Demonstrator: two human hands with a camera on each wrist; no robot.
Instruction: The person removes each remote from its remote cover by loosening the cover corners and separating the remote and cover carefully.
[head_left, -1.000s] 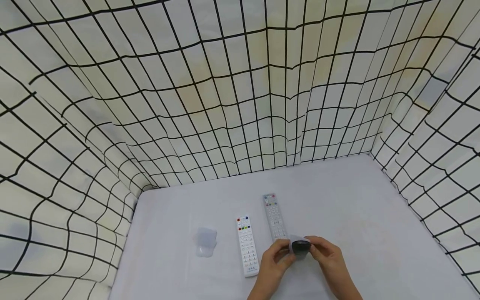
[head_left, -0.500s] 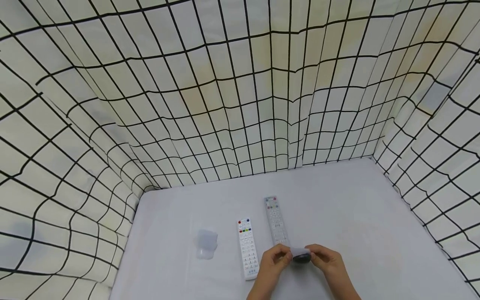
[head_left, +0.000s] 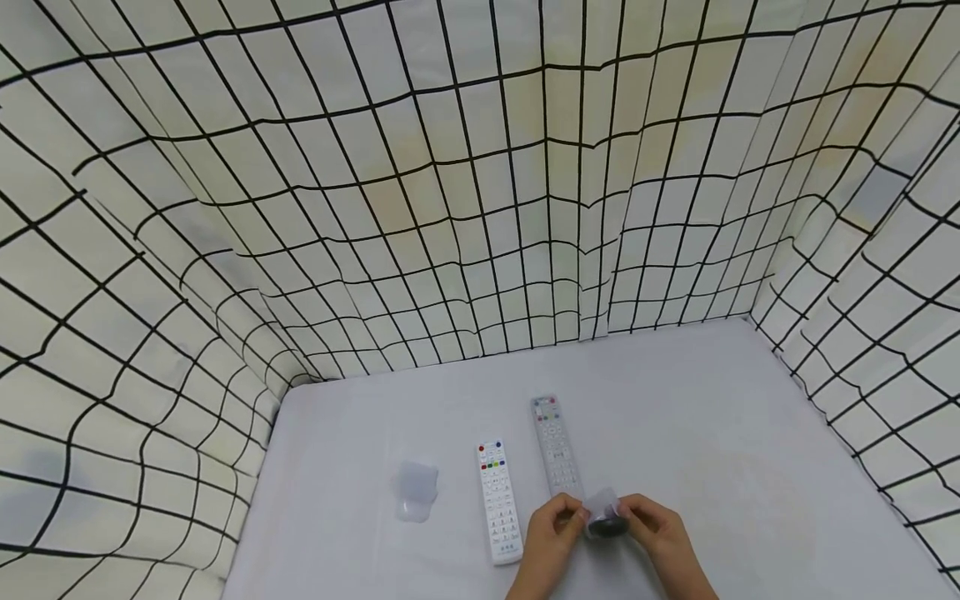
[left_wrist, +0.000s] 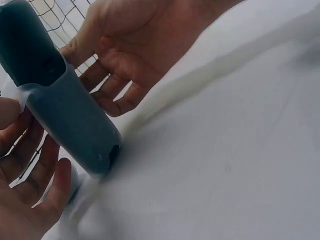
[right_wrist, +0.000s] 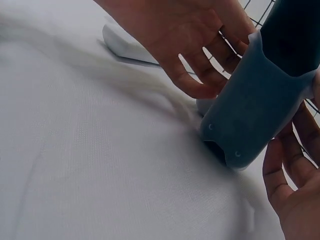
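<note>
Both hands work on a dark remote control [head_left: 607, 527] partly inside a translucent soft sleeve [right_wrist: 245, 102]. My left hand [head_left: 550, 533] pinches one side of the sleeve's mouth between thumb and fingers. On the opposite side, the right hand [head_left: 660, 533] pinches the other edge. In the left wrist view, the remote's bare dark part [left_wrist: 30, 42] rises out of the sleeve's mouth, and the sleeve's cut-out lower end points down close over the white cloth. A grey-looking remote in a clear cover [head_left: 557, 450] lies just beyond the hands.
A white remote [head_left: 498, 504] with coloured buttons lies left of the hands. Further left is a folded translucent sleeve [head_left: 417, 492]. A white cloth covers the table [head_left: 337, 450], enclosed by white walls with a black grid [head_left: 420, 275].
Both hands have come slightly nearer the front edge with the remote and sleeve. A pale flap of the sleeve now stands up beyond the dark end. The head view has shifted slightly.
</note>
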